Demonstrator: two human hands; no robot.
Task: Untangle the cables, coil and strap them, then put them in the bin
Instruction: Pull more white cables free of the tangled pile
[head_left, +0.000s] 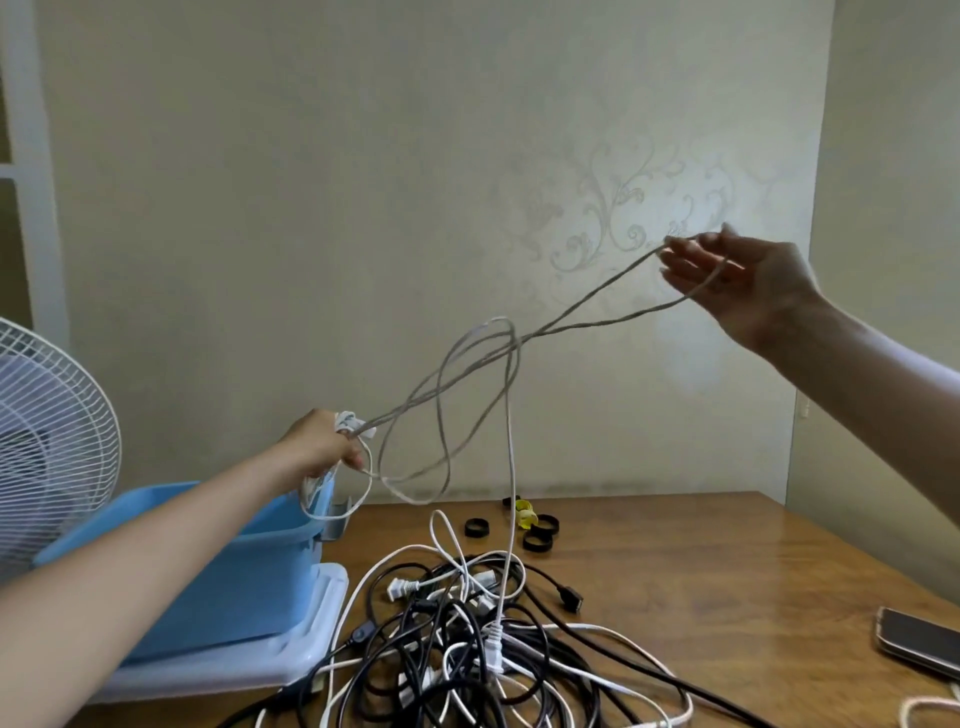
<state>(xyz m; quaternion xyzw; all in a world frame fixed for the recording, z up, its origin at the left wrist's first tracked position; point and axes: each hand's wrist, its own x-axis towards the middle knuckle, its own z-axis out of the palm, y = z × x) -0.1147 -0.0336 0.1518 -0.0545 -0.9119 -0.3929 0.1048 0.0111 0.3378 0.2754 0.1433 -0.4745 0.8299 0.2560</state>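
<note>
- The work surface is a glossy brown wooden table standing against a pale wall with a faint scroll pattern on its right part.
- A white fan stands at the left edge, behind the bin.
- Count: one blue bin, which rests on one whitish lid; one phone near the right table edge; one yellow strap.
- Count: three black strap rings in clear view near the yellow strap, and a fourth dark one partly hidden behind it.
- One tangled pile of black and white cables lies on the table in front of the bin. The number of cables in it cannot be told.
- One white cable is lifted clear of the pile. One strand drops straight down into the tangle.
- The left hand is above the bin. Its fingers are curled tight round a bunch of this cable, and loose loops hang just below it.
- The right hand is raised high and well apart from the left. Its fingers are stretched nearly straight, with a loop of the cable hooked over them.
- Between the two hands the strands run twisted round each other.
</note>
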